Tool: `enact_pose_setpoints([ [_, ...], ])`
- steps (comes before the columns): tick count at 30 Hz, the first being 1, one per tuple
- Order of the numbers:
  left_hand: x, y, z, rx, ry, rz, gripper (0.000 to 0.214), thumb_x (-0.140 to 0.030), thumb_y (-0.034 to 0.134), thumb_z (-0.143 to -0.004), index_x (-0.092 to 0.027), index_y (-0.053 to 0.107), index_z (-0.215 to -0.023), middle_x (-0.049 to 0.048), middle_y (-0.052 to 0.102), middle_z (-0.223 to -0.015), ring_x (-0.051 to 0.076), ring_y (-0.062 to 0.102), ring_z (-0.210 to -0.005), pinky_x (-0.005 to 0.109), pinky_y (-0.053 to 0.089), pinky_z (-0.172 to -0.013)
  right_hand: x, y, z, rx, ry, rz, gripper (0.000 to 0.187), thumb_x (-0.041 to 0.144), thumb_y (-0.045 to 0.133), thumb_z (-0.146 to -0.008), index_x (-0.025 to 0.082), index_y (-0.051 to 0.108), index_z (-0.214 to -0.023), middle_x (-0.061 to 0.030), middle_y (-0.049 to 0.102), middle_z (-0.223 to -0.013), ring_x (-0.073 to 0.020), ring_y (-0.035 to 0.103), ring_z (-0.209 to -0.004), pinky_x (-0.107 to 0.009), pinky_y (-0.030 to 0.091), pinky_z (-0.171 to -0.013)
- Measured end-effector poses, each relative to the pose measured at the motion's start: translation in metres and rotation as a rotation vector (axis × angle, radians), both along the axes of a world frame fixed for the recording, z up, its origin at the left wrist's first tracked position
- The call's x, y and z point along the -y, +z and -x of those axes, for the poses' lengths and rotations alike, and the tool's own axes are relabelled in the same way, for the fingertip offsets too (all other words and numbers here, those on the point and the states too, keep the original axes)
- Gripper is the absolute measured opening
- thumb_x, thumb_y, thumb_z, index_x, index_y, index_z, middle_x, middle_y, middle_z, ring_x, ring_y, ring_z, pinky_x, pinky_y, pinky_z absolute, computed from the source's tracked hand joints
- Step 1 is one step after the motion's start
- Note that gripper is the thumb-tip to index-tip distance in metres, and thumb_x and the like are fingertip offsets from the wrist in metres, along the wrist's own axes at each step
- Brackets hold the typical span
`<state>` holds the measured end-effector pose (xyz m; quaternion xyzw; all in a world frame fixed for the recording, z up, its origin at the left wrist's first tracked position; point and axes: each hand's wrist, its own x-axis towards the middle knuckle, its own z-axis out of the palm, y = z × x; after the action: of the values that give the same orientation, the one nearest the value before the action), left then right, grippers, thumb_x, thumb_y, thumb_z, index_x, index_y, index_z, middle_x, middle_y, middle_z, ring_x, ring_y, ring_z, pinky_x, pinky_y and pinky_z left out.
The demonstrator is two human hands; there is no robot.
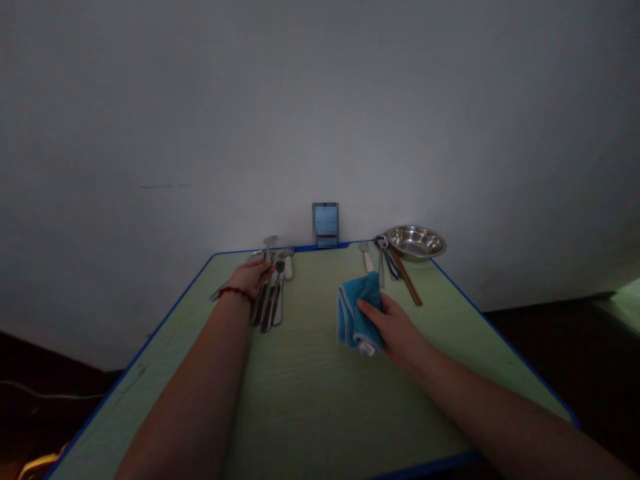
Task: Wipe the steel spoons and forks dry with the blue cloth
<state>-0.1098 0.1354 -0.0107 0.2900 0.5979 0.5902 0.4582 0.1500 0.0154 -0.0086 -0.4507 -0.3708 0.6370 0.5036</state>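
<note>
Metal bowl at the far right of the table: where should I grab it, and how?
I'd take the metal bowl by its right rim, coming from the right, thumb above and fingers beneath: the wide rim flares outward there, while the chopsticks lie close on its left.

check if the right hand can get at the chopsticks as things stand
Probably yes: the chopsticks lie on the table just beyond the right hand, with nothing visible in between. That hand grips a blue cloth, though, so it would likely have to let go first.
</note>
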Motion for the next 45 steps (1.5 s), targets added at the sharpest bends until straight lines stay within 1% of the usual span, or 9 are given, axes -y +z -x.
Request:
enact_pose_setpoints([
  [6, 0.008, 0.008, -0.006, 0.145, -0.097, -0.062, 0.017, 0.004, 0.048, -0.068, -0.012, 0.054, -0.064, 0.0009, 0.056, -0.063, 0.006, 0.055, -0.058, 0.016, 0.046, -0.065, -0.001, -0.001, 0.0, -0.001, -0.011, -0.007, 0.03, 0.033, 0.064, -0.061, 0.02, 0.056, -0.088, -0.0003, 0.063, -0.08, -0.0136, 0.058, -0.068, -0.029, 0.047, -0.064],
  [12, 0.02, 0.015, -0.029, 0.267, -0.233, -0.163, 0.019, 0.001, 0.046, -0.072, -0.014, 0.054, -0.081, -0.0005, 0.058, -0.068, 0.004, 0.056, -0.063, 0.013, 0.046, -0.066, 0.0, 0.003, 0.001, -0.018, -0.012, -0.013, 0.03, 0.032, 0.063, -0.061, 0.019, 0.056, -0.087, -0.0003, 0.063, -0.079, -0.0133, 0.058, -0.067, -0.028, 0.046, -0.064],
  [21, 0.033, 0.012, -0.064, 0.36, -0.373, -0.135, 0.019, -0.002, 0.048, -0.072, -0.016, 0.051, -0.084, -0.0017, 0.056, -0.067, 0.004, 0.056, -0.063, 0.014, 0.047, -0.066, -0.006, -0.001, -0.001, -0.002, -0.041, -0.053, 0.03, 0.035, 0.064, -0.06, 0.02, 0.057, -0.085, -0.0007, 0.064, -0.078, -0.015, 0.059, -0.067, -0.031, 0.046, -0.065],
  [27, 0.037, 0.008, -0.077, 0.387, -0.495, -0.138, 0.032, -0.001, 0.051, -0.069, -0.021, 0.044, -0.092, -0.0048, 0.054, -0.063, 0.006, 0.057, -0.062, 0.018, 0.047, -0.065, -0.01, 0.0, -0.005, -0.043, -0.037, -0.043, 0.032, 0.034, 0.064, -0.06, 0.02, 0.056, -0.087, 0.0004, 0.064, -0.08, -0.0141, 0.059, -0.067, -0.03, 0.046, -0.065],
  [30, 0.038, 0.007, -0.08, 0.364, -0.551, -0.16, 0.036, 0.001, 0.054, -0.066, -0.022, 0.042, -0.092, -0.0029, 0.058, -0.071, 0.007, 0.059, -0.063, 0.021, 0.048, -0.064, -0.01, 0.001, -0.006, -0.047, -0.047, -0.04, 0.03, 0.034, 0.064, -0.06, 0.02, 0.056, -0.086, 0.0004, 0.064, -0.079, -0.0137, 0.059, -0.066, -0.029, 0.046, -0.064],
  [33, 0.038, 0.008, -0.082, 0.327, -0.543, -0.131, 0.035, 0.003, 0.052, -0.066, -0.02, 0.042, -0.09, 0.0008, 0.06, -0.077, 0.008, 0.059, -0.065, 0.022, 0.048, -0.063, -0.01, 0.001, -0.006, -0.054, -0.044, -0.041, 0.031, 0.034, 0.064, -0.06, 0.02, 0.056, -0.087, -0.0001, 0.064, -0.08, -0.0141, 0.059, -0.067, -0.029, 0.047, -0.063],
  [36, 0.038, 0.008, -0.085, 0.301, -0.511, -0.103, 0.032, 0.004, 0.049, -0.067, -0.019, 0.043, -0.087, 0.0001, 0.058, -0.07, 0.007, 0.058, -0.062, 0.021, 0.047, -0.062, -0.01, 0.001, -0.006, -0.047, -0.047, -0.037, 0.031, 0.033, 0.064, -0.06, 0.019, 0.056, -0.086, -0.0004, 0.064, -0.079, -0.0139, 0.059, -0.065, -0.028, 0.046, -0.061],
  [41, 0.038, 0.009, -0.089, 0.237, -0.493, -0.088, 0.022, -0.002, 0.049, -0.069, -0.017, 0.045, -0.084, 0.0009, 0.058, -0.066, 0.004, 0.052, -0.051, 0.016, 0.042, -0.049, -0.011, 0.002, -0.005, -0.035, -0.062, -0.035, 0.029, 0.033, 0.064, -0.06, 0.02, 0.056, -0.085, 0.0, 0.064, -0.077, -0.0135, 0.058, -0.064, -0.028, 0.046, -0.06],
  [45, 0.036, 0.007, -0.091, 0.15, -0.472, -0.089, 0.016, -0.009, 0.055, -0.067, -0.016, 0.045, -0.078, -0.0007, 0.057, -0.061, 0.003, 0.045, -0.043, 0.013, 0.034, -0.04, -0.012, 0.002, -0.005, -0.016, -0.073, -0.037, 0.029, 0.033, 0.064, -0.06, 0.02, 0.056, -0.085, -0.0004, 0.064, -0.08, -0.014, 0.059, -0.066, -0.029, 0.047, -0.062],
])
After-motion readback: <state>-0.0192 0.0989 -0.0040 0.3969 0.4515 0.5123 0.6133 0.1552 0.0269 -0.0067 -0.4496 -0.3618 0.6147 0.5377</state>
